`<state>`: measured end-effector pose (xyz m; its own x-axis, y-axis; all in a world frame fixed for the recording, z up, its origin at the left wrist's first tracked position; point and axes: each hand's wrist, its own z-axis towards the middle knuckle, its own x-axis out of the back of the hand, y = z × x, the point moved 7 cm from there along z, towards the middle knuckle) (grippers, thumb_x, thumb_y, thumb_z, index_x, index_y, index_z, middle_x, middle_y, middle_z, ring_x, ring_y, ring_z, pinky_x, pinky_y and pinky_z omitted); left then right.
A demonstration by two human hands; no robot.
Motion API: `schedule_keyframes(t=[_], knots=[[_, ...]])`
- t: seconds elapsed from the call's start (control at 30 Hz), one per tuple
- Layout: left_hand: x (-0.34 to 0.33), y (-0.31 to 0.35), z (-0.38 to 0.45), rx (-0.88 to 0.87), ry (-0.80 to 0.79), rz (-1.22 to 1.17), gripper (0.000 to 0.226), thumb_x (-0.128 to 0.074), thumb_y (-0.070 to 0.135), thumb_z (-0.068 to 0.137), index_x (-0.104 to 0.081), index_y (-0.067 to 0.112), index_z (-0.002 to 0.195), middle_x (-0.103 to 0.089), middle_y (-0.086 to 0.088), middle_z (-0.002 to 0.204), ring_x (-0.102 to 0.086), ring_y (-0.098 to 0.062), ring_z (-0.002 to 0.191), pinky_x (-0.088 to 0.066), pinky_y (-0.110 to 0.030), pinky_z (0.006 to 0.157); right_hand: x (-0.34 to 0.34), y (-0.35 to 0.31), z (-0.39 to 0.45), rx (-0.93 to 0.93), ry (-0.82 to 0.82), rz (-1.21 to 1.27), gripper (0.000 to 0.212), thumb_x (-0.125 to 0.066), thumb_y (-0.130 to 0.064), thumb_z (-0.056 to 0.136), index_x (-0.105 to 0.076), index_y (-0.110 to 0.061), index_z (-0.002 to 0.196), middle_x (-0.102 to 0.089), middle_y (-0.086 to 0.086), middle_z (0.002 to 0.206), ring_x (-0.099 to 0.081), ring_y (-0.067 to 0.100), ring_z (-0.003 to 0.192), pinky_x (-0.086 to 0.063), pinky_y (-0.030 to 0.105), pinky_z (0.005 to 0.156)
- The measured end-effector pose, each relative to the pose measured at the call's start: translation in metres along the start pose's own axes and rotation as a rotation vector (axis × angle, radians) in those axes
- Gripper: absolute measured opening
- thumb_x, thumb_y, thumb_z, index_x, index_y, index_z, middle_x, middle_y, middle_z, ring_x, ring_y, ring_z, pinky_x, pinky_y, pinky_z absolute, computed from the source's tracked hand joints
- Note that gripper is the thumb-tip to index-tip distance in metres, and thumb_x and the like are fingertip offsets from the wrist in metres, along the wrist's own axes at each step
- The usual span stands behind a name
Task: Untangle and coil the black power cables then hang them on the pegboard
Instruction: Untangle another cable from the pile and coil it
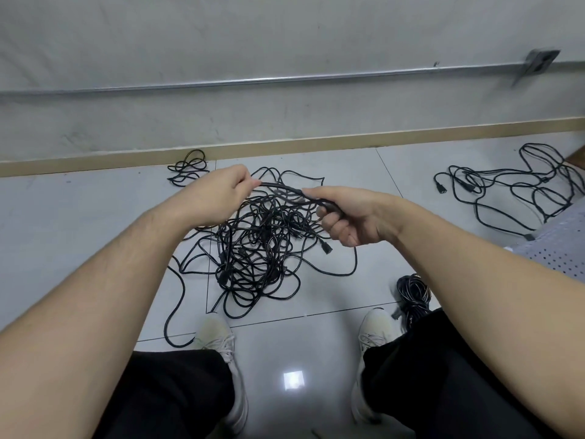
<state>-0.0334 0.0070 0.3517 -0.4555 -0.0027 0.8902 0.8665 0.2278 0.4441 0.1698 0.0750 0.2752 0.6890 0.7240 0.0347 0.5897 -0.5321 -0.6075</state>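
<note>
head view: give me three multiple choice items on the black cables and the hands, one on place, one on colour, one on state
1. Where is the big tangled pile of black cables?
A. on the grey tiled floor
B. on a table
C. on the pegboard

2. What colour are the person's lace-up shoes?
A. red
B. white
C. blue

3. What is the right hand doing?
A. hanging idle
B. pressing the wall
C. gripping a black cable bundle

Answers: 1 A, the pile lies on the grey tiled floor before the feet; 2 B, both look white; 3 C, its fingers curl round the black cable bundle, which the left hand pinches.
</note>
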Motion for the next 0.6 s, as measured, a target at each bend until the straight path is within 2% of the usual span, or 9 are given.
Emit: schedule_keyframes(t=[0.1, 0.17, 0.2, 0.27, 0.37, 0.47, 0.5, 0.53, 0.6], knots=[[0.002, 0.005, -0.001, -0.007, 0.010, 0.014, 0.035, -0.042, 0.043, 0.108, -0.054, 0.012, 0.096, -0.055, 0.001, 0.070, -0.049, -0.014, 0.053, -0.034, -0.034, 0.055, 0.008, 0.000, 0.004, 0.059, 0.172, -0.344, 0.049, -0.075, -0.063, 0.080, -0.048, -0.023, 0.073, -0.038, -0.001, 0.063, -0.027, 0.012, 0.047, -0.023, 0.019, 0.044], [0.003, 0.006, -0.001, -0.007, 0.020, 0.005, 0.035, -0.042, 0.043, 0.108, -0.055, 0.013, 0.096, -0.056, 0.001, 0.071, -0.050, -0.016, 0.058, -0.036, -0.034, 0.057, 0.011, -0.003, 0.007, 0.149, 0.270, -0.349, 0.050, -0.084, -0.053, 0.076, -0.056, -0.017, 0.097, -0.048, 0.005, 0.079, -0.039, 0.014, 0.058, -0.037, 0.020, 0.046], [0.005, 0.005, 0.000, -0.007, 0.034, -0.009, 0.035, -0.043, 0.044, 0.107, -0.055, 0.013, 0.095, -0.057, 0.000, 0.073, -0.051, -0.018, 0.063, -0.038, -0.035, 0.061, 0.015, -0.006, 0.008, 0.210, 0.304, -0.261, 0.052, -0.087, -0.043, 0.076, -0.054, -0.018, 0.107, -0.053, 0.004, 0.085, -0.047, 0.014, 0.064, -0.045, 0.021, 0.047], [0.010, 0.000, 0.001, 0.012, 0.081, -0.062, 0.035, -0.043, 0.043, 0.107, -0.054, 0.017, 0.088, -0.058, 0.000, 0.075, -0.051, -0.019, 0.070, -0.039, -0.037, 0.068, 0.026, -0.015, 0.007, 0.352, 0.403, -0.030, 0.052, -0.089, -0.023, 0.077, -0.048, -0.021, 0.108, -0.060, 0.002, 0.090, -0.057, 0.016, 0.073, -0.056, 0.027, 0.055], [0.017, -0.013, 0.001, 0.060, 0.132, -0.112, 0.035, -0.043, 0.043, 0.107, -0.049, 0.022, 0.080, -0.058, -0.002, 0.077, -0.051, -0.021, 0.071, -0.042, -0.038, 0.069, 0.045, -0.029, -0.002, 0.579, 0.534, 0.216, 0.041, -0.081, -0.010, 0.083, -0.042, -0.021, 0.082, -0.055, 0.000, 0.075, -0.056, 0.023, 0.079, -0.050, 0.037, 0.075], [0.018, -0.025, 0.001, 0.105, 0.122, -0.092, 0.037, -0.043, 0.046, 0.107, -0.048, 0.022, 0.080, -0.058, -0.005, 0.078, -0.055, -0.029, 0.075, -0.049, -0.041, 0.073, 0.031, -0.039, -0.008, 0.711, 0.245, 0.562, 0.023, -0.065, -0.010, 0.098, -0.044, -0.018, 0.094, -0.063, 0.002, 0.064, -0.064, 0.020, 0.060, -0.058, 0.038, 0.077], [0.020, -0.028, 0.001, 0.115, 0.121, -0.094, 0.036, -0.044, 0.046, 0.106, -0.048, 0.022, 0.080, -0.058, -0.004, 0.078, -0.054, -0.028, 0.074, -0.046, -0.040, 0.071, 0.026, -0.039, -0.010, 0.709, 0.206, 0.521, 0.013, -0.059, -0.015, 0.103, -0.046, -0.016, 0.101, -0.060, 0.002, 0.061, -0.060, 0.018, 0.053, -0.057, 0.039, 0.072], [0.021, -0.031, 0.001, 0.118, 0.119, -0.087, 0.036, -0.045, 0.046, 0.106, -0.049, 0.021, 0.080, -0.057, -0.003, 0.077, -0.052, -0.026, 0.073, -0.042, -0.038, 0.069, 0.024, -0.038, -0.012, 0.701, 0.226, 0.360, 0.007, -0.055, -0.019, 0.105, -0.050, -0.015, 0.105, -0.055, 0.000, 0.060, -0.054, 0.016, 0.050, -0.052, 0.037, 0.066], [0.023, -0.034, -0.001, 0.122, 0.095, -0.041, 0.036, -0.047, 0.044, 0.106, -0.048, 0.020, 0.079, -0.056, -0.003, 0.075, -0.050, -0.024, 0.068, -0.038, -0.035, 0.063, 0.023, -0.036, -0.013, 0.703, 0.332, -0.173, 0.013, -0.052, -0.027, 0.106, -0.060, -0.017, 0.106, -0.052, -0.006, 0.066, -0.047, 0.010, 0.057, -0.043, 0.026, 0.066]])
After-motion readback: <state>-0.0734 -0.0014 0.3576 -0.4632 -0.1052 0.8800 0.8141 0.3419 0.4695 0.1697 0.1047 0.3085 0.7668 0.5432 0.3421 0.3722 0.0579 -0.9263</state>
